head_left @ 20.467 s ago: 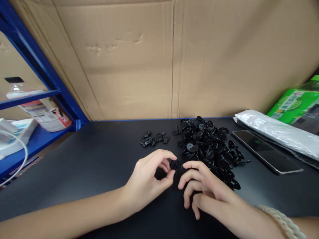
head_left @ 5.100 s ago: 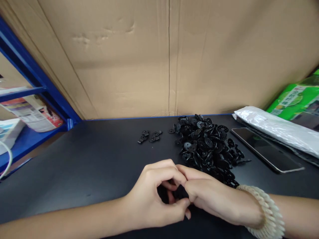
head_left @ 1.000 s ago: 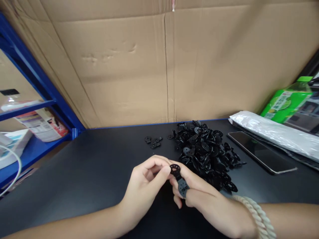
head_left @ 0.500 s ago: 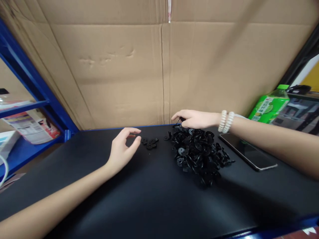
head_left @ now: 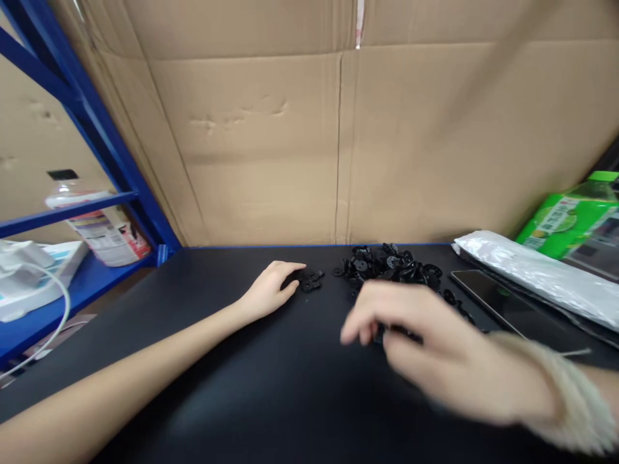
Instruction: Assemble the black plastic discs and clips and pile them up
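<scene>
My left hand lies low over the dark tabletop, thumb and fingers apart. Its fingertips reach the edge of a small cluster of black plastic pieces. Blurred by motion, my right hand hangs over the near side of a larger heap of black round plastic parts with holes. Its fingers curve downward with a gap to the thumb, and dark parts show in that gap; I make out nothing gripped. The hand hides the front of the heap. A pale beaded bracelet is on the right wrist.
A phone lies right of the heap, beside a white plastic package. Behind it stands a green-labelled bottle. Cardboard walls the back. At left, a blue shelf frame holds a bottle and a white cable.
My right hand has come from the heap's far side toward me, over its near side. My left hand has lowered and moved closer to the small cluster. The view has turned slightly left.
</scene>
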A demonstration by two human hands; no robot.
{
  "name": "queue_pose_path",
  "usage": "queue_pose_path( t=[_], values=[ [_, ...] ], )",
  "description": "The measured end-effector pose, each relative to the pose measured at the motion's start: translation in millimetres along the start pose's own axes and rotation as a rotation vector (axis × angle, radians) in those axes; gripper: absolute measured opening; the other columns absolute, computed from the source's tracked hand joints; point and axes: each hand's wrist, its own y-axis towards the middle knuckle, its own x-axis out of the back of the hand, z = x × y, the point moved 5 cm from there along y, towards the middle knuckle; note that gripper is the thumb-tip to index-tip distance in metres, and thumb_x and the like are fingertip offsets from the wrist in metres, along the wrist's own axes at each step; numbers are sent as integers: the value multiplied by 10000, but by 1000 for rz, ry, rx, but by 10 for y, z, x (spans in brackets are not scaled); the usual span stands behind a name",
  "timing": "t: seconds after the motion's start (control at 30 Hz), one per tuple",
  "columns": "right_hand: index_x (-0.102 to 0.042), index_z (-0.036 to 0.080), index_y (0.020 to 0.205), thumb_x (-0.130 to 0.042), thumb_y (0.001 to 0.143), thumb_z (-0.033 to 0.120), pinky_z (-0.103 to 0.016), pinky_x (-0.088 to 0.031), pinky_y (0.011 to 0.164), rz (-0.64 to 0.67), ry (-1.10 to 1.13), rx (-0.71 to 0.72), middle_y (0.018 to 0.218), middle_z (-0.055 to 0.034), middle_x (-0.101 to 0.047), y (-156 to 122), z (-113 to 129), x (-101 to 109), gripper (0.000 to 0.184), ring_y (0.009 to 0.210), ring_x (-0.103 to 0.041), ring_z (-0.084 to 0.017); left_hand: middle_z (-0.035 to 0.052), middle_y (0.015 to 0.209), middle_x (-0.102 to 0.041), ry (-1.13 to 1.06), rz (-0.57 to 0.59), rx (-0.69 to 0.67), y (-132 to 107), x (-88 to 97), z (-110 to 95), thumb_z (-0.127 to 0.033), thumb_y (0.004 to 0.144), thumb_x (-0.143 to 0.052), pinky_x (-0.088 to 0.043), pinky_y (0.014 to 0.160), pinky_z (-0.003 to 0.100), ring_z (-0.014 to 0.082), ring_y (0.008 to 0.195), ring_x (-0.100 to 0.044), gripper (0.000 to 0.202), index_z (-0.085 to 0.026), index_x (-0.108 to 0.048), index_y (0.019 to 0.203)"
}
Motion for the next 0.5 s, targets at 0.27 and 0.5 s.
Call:
queue_pose_path(
  t=[0.27,0.5],
  values=[
    [-705,137,822,-431,625,16,-206,-376,538,156,499,-256,717,-8,-569,-338,-375,-927,359,598,-500,-102,66,977,-733,-71,-124,-40,-21,51,-122,-241,762,-693,-569,808,378,214,848,-679,253,-180,-678,1007],
    [-550,148,1019,-546,846,255,-246,-389,570,-12,1073,-581,795,-8,-544,-346,-455,-839,203,623,-519,-112,97,1070,-693,-291,-263,-247,-388,125,-887,-201,769,-739,-555,858,300,199,987,-661,283,-151,-631,1026]
  ],
)
